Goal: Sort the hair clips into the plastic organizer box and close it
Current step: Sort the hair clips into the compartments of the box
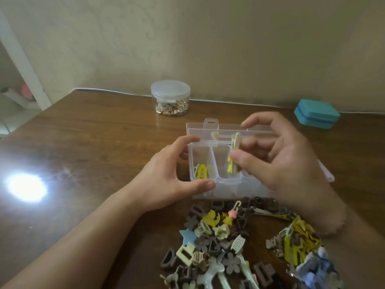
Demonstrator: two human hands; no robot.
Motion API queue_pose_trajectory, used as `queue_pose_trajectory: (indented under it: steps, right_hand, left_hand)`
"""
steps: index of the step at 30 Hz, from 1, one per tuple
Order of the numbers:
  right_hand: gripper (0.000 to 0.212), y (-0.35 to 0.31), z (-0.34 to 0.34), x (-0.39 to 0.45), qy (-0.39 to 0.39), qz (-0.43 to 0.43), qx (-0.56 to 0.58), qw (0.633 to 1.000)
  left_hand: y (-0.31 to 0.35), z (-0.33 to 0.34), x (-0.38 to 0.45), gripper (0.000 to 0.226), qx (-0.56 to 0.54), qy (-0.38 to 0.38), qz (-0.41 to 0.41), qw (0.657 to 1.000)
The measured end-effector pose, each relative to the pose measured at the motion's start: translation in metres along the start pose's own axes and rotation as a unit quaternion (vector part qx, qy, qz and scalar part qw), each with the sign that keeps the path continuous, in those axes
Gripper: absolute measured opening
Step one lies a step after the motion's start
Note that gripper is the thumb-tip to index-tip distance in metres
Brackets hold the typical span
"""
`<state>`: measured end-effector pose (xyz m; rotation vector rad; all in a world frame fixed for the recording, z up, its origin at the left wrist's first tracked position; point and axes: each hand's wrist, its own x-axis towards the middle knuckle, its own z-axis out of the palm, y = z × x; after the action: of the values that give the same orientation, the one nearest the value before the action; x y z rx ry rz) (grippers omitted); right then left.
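Observation:
A clear plastic organizer box (208, 185) stands open mid-table, its lid (210, 124) tilted back. Yellow flat clips (201, 171) lie in its near-left compartment. My left hand (166, 176) grips the box's left end, thumb on the front rim. My right hand (281, 159) hovers over the box, pinching a cream hair clip (235, 151) with a yellow piece at its lower end, held upright above the middle compartment. A pile of loose hair clips (220, 243) in brown, cream, yellow and blue lies in front of the box.
A round clear jar (170, 98) of small gold pieces stands at the table's back edge. A teal case (316, 113) sits at the back right. A clear bag of clips (302, 253) lies at the near right. Bright glare (26, 187) marks the wooden table (93, 142) on the left.

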<state>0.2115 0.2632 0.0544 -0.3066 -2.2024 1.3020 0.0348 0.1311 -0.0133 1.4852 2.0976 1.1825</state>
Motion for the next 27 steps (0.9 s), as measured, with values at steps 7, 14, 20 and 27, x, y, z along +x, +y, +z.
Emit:
queue_pose_trajectory:
  steps: [7,14,20,27]
  right_hand:
    - [0.006,0.014,0.028,0.012,0.045,-0.063,-0.202,0.976]
    - [0.007,0.000,0.003,0.002,0.023,-0.056,-0.255,0.965]
    - [0.003,-0.014,-0.033,-0.017,-0.231,0.065,-0.492,0.837]
    - [0.016,-0.013,-0.024,-0.023,-0.232,0.039,-0.568,0.789]
  left_hand:
    - [-0.001,0.000,0.001,0.093,0.017,0.005,0.004,1.000]
    - [0.000,-0.001,0.000,0.095,0.023,0.000,-0.008,1.000]
    - [0.000,-0.001,0.001,0.096,0.016,-0.001,-0.010,1.000]
    - [0.000,-0.001,0.001,0.095,0.016,-0.001,-0.006,1.000]
